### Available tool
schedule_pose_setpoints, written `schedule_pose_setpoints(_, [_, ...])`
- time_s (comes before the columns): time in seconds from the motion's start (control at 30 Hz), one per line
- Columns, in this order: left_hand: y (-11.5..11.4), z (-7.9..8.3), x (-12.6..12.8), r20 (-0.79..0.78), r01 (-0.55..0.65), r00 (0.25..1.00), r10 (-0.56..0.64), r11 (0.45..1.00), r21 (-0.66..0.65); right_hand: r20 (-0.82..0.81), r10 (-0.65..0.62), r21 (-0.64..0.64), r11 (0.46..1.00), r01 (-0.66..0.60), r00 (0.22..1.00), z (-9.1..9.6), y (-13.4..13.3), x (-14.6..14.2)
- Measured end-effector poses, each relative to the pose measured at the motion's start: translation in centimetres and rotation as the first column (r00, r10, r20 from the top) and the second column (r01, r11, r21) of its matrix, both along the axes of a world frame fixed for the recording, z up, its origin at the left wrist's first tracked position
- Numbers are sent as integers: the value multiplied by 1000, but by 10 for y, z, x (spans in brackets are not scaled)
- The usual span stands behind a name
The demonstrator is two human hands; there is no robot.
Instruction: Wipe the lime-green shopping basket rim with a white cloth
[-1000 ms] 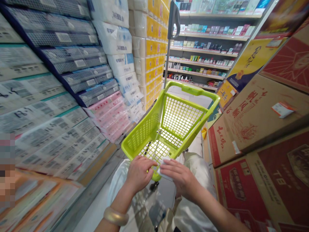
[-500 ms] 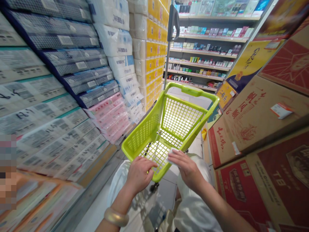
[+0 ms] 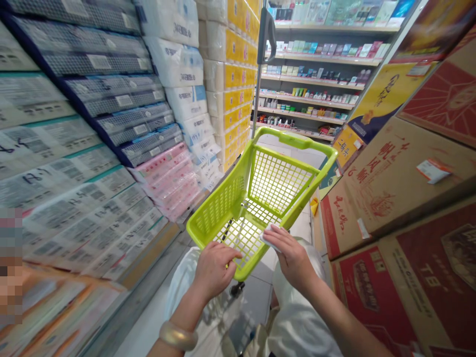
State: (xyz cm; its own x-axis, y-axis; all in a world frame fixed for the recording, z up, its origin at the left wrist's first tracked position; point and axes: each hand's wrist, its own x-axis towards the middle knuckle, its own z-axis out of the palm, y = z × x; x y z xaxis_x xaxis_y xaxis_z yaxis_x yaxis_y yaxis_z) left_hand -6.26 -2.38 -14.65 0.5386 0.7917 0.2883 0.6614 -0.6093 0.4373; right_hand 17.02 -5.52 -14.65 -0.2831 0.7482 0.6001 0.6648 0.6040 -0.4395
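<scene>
A lime-green plastic shopping cart with a mesh basket stands in front of me, its near rim under my hands. My left hand is curled over that near rim, and a pale bangle circles the wrist. My right hand sits just to the right, above the basket's near corner. Between its fingers it pinches a small white slip, perhaps paper or tissue. The basket holds nothing that I can see.
Stacked packs of toilet paper wall the left side, and printed cardboard cartons wall the right. Shelves of small packaged goods stand ahead. A metal pole with a black handle rises from the cart's far end.
My right hand has moved rightward and away from my left, carrying the white slip. The left hand stays on the rim, and the cart has barely moved.
</scene>
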Motion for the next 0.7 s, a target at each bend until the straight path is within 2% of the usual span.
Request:
schedule_pose_setpoints(0.03, [0,0,0,2,-3,1000,3,1000,2,9,21,-11,1000,-21,1000,1,-2,-2])
schedule_pose_setpoints(0.13, [0,-1,1,5,-7,1000,7,1000,13,94,217,-62,975,-211,972,2,-11,-12])
schedule_pose_setpoints(0.2, [1,-2,0,2,-4,1000,4,1000,12,124,269,-78,962,-261,955,1,-12,-12])
schedule_pose_setpoints(0.27, [4,-2,-2,-9,5,1000,-5,1000,1,105,193,-54,981,-188,976,0,-4,-2])
schedule_pose_setpoints(0.4, [13,4,-6,-43,17,999,-18,1000,-22,9,-56,24,998,56,998,-4,20,13])
schedule_pose_setpoints(0.47, [15,11,-5,-44,2,999,-3,1000,-22,-4,-61,28,998,61,998,-6,24,8])
schedule_pose_setpoints(0.6, [13,24,14,-24,-6,1000,6,1000,-11,29,60,3,998,-60,998,-5,25,-3])
schedule_pose_setpoints(0.63, [13,26,22,-32,-5,999,4,1000,-15,22,31,6,999,-31,999,-4,27,0])
schedule_pose_setpoints(0.7, [12,29,39,-71,-35,997,32,998,-42,-15,-104,18,994,105,994,-2,32,9])
